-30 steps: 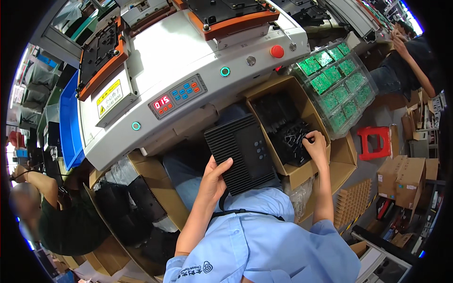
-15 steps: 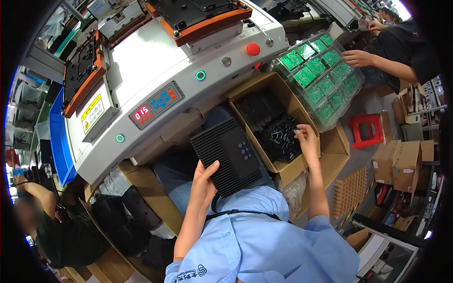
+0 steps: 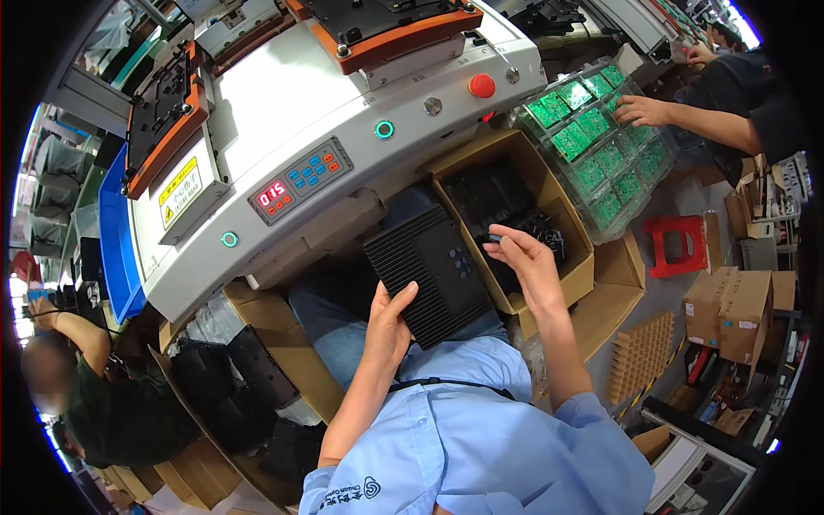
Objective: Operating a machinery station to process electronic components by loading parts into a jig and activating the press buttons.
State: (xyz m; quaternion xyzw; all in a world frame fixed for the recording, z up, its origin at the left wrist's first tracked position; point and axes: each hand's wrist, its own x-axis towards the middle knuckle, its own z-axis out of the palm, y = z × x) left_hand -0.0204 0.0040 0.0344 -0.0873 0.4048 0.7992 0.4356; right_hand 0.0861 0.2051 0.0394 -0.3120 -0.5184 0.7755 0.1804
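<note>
Pinching a small dark part [image 3: 495, 238] between thumb and fingertips, the right hand [image 3: 528, 270] hangs just above the open cardboard box [image 3: 577, 257] of similar black pieces and just beside the right edge of the black ribbed panel [image 3: 429, 273]; the fingers [image 3: 506, 249] are drawn together on the part, and holding it at the tips leaves its ends free and keeps the palm out of the way, which I take to be why it is gripped so lightly. The left hand [image 3: 388, 322] clasps the near lower corner of the panel, thumb on the top face and the other fingers curled beneath where they cannot be seen, so the panel is propped over the lap, tilted, its ribbed face with a cluster of small buttons turned up toward the head camera. That tilt brings the face into plain view and within reach of the other hand. The box sits at the person's right, open side up, close enough that the elbow barely has to move. Beyond the panel stands a white press machine [image 3: 283, 112] with a red number display, green-ringed buttons and a red stop knob, its orange-edged fixtures on top. To the far right, a clear tray of green circuit boards [image 3: 601, 163] rests on the box's edge, and another person's hand [image 3: 639, 110] lies on the boards. A second box of dark parts [image 3: 232, 378] sits low at the left.
</note>
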